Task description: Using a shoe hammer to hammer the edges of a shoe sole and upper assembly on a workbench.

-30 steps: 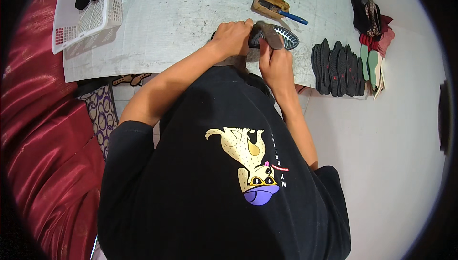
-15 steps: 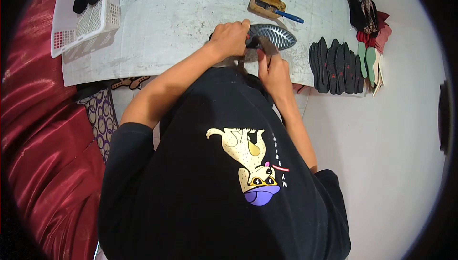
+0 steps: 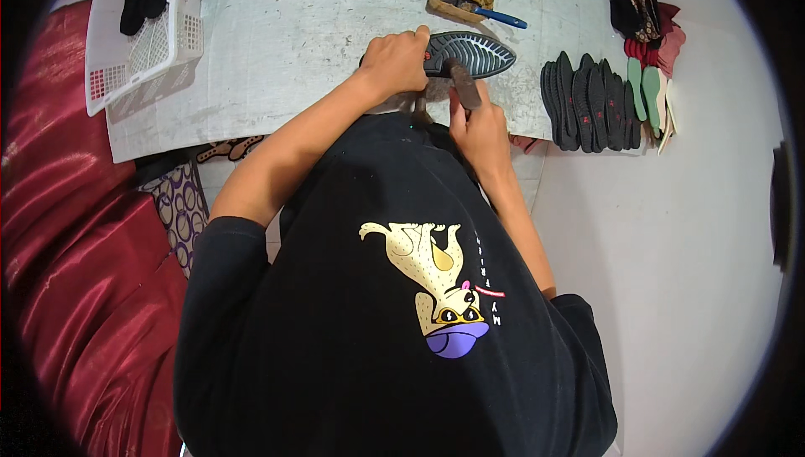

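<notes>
- Head view: white basket (image 3: 144, 61) at the counter's (image 3: 285, 54) left edge, black footwear (image 3: 132, 6) inside; tan tray (image 3: 453, 13) toward the far edge, blue-handled implement (image 3: 505, 18) jutting out.
- Scuffed white top; red fabric (image 3: 92, 289) beyond the left edge.
- Ridged black sole (image 3: 476, 50) by the near edge, left hand's (image 3: 396, 63) fingers around its end; right hand (image 3: 480, 130) grips a dark tool (image 3: 466, 88).

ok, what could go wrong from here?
The dark tool in the right hand might slip and hit the left hand holding the black sole.
The blue-handled brush, jutting past its box, could get knocked out.
The row of soles near the table edge might topple.
</notes>
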Tool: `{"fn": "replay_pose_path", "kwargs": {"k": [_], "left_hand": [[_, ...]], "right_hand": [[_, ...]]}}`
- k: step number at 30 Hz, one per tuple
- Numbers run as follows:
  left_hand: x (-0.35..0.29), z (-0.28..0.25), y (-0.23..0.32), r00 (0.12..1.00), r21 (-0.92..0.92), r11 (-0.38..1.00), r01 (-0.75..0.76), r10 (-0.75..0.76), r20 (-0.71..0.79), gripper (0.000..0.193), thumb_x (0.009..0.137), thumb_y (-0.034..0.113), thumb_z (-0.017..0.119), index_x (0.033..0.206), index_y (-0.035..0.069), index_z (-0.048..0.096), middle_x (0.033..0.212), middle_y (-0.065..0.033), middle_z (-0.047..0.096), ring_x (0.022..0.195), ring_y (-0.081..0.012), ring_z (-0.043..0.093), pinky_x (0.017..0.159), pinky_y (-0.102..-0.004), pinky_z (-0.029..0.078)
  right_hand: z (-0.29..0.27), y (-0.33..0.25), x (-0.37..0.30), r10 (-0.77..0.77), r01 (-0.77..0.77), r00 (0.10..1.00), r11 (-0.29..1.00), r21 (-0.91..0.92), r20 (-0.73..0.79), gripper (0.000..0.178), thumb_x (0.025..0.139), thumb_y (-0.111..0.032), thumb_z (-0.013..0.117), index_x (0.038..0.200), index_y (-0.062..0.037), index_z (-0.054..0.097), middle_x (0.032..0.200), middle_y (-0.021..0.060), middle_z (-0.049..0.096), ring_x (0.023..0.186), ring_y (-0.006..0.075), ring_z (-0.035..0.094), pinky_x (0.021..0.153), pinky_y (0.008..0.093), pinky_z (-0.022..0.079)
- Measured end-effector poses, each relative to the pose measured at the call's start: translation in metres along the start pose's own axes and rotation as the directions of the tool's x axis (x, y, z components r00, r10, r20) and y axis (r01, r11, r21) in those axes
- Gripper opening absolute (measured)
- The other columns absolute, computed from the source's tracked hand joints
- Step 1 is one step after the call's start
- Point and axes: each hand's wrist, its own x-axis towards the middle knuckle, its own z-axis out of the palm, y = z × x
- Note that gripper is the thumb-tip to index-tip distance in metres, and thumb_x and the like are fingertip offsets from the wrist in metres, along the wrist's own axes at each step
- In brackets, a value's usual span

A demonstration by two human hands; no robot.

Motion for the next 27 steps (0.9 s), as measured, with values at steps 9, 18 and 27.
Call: {"fn": "replay_pose_path", "kwargs": {"k": [9, 18, 27], "left_hand": [[0.002, -0.006, 0.003, 1.000, 0.013, 1.000, 0.018, -0.018, 0.012, 0.043, 0.071, 0.011, 0.075, 0.109, -0.003, 0.060, 0.093, -0.0253, 0.075, 0.090, -0.0445, 0.076, 0.078, -0.0526, 0.061], [0.002, -0.006, 0.002, 0.996, 0.022, 0.998, 0.061, -0.062, 0.067, 0.046, 0.072, 0.020, 0.079, 0.109, -0.001, 0.060, 0.095, -0.0230, 0.076, 0.092, -0.0450, 0.075, 0.080, -0.0525, 0.060], [-0.002, -0.007, 0.006, 0.997, 0.016, 0.999, 0.052, -0.052, 0.048, 0.045, 0.072, 0.021, 0.080, 0.106, 0.000, 0.060, 0.096, -0.0241, 0.075, 0.093, -0.0463, 0.074, 0.080, -0.0528, 0.060]], "right_hand": [[-0.016, 0.007, 0.005, -0.037, 0.042, 0.996, 0.996, 0.077, -0.075, 0.017, 0.098, -0.010, 0.068, 0.106, 0.0013, 0.060, 0.068, 0.0275, 0.065, 0.064, 0.0494, 0.068, 0.056, 0.0507, 0.051], [-0.035, 0.004, 0.012, -0.047, 0.092, 0.956, 0.985, 0.143, -0.291, 0.031, 0.105, -0.012, 0.064, 0.135, -0.0043, 0.067, 0.082, 0.0243, 0.067, 0.055, 0.0323, 0.062, 0.056, 0.0386, 0.048], [-0.027, 0.033, 0.023, -0.020, 0.013, 0.945, 1.000, -0.022, -0.326, 0.022, 0.105, -0.016, 0.063, 0.119, 0.0001, 0.067, 0.070, 0.0232, 0.067, 0.067, 0.0469, 0.070, 0.060, 0.0485, 0.053]]}}
